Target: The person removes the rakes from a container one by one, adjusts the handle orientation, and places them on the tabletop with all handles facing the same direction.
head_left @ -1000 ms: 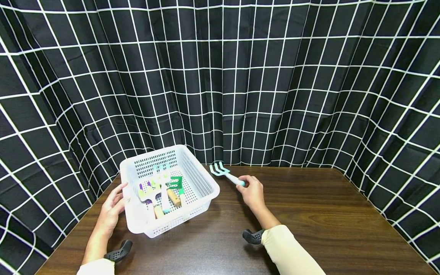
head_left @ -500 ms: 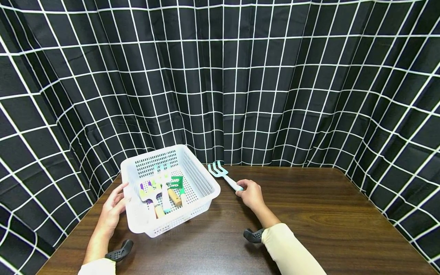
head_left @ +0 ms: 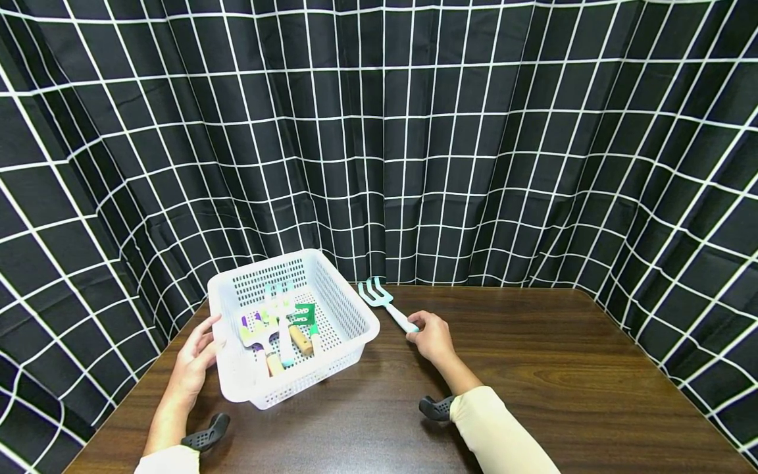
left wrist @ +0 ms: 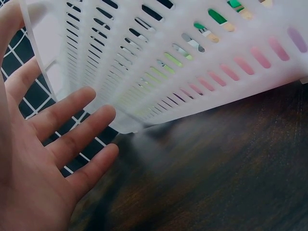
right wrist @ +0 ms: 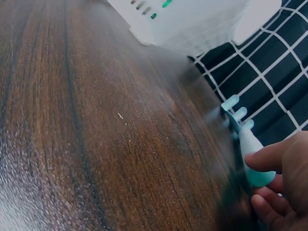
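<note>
In the head view my right hand [head_left: 431, 334] pinches the handle end of a small white and light turquoise three-tined hand rake [head_left: 399, 316]. Its tines point to the back left, near the curtain. The right wrist view shows thumb and fingers around the turquoise end of the rake [right wrist: 250, 144]. My left hand [head_left: 192, 365] holds the left rim of a white slotted plastic basket [head_left: 355, 322]. Below that rim, the left wrist view shows several spread fingers [left wrist: 72, 113] beside the basket wall. Thumb and index tips are partly hidden by the rim.
Small hand tools lie in the basket: a light-blue-tined fork [head_left: 285, 342], a wooden handle [head_left: 301, 340], a green-headed tool [head_left: 304, 314] and a pale scoop-like tool [head_left: 257, 336]. A black gridded curtain [head_left: 450, 164] stands behind the brown wooden table [head_left: 562, 368].
Over the last second my right hand has brought the rake's handle end slightly toward me, and the tines have shifted a little left. The left hand and basket have hardly moved.
</note>
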Motion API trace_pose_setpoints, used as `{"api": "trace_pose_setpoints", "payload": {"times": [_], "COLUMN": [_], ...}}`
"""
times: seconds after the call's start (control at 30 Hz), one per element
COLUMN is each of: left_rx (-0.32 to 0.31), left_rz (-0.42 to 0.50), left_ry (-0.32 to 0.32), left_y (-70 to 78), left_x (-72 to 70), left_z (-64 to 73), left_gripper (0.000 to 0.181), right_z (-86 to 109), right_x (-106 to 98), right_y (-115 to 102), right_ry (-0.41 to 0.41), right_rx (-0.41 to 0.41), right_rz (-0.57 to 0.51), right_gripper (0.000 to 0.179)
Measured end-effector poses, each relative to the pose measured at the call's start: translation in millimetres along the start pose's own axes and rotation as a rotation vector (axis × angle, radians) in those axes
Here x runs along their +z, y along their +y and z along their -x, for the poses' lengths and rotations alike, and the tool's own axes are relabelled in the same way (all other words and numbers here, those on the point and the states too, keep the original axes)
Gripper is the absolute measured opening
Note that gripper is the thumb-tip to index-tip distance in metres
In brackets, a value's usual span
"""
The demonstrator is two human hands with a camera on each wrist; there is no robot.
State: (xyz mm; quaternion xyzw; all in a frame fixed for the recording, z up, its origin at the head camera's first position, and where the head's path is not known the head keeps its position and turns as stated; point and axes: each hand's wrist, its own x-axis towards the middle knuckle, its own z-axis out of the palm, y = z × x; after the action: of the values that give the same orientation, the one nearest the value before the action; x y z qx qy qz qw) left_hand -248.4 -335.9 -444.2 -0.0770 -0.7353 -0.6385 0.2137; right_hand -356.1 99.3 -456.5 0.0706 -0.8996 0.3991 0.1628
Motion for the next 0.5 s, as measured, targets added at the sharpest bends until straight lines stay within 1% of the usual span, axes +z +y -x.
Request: {"api": "trace_pose_setpoints", "payload": {"times": [0.27, 0.5], "left_rx": [-0.009, 0.014], "left_rz": [-0.011, 0.002], "left_ry": [-0.001, -0.005], "left_y": [1.2, -0.2], "left_x": [0.1, -0.6], "left_z": [-0.3, -0.4], "left_gripper": [0.046, 0.046], "right_z": [2.3, 2.9], "right_x": [-0.7, 0.1], "right_y": [0.1, 1.8], "right_ry": [-0.012, -0.015], "right_rx": [0.009, -0.006], "right_rz": [0.004, -0.004], "right_gripper": [0.029, 0.029]}}
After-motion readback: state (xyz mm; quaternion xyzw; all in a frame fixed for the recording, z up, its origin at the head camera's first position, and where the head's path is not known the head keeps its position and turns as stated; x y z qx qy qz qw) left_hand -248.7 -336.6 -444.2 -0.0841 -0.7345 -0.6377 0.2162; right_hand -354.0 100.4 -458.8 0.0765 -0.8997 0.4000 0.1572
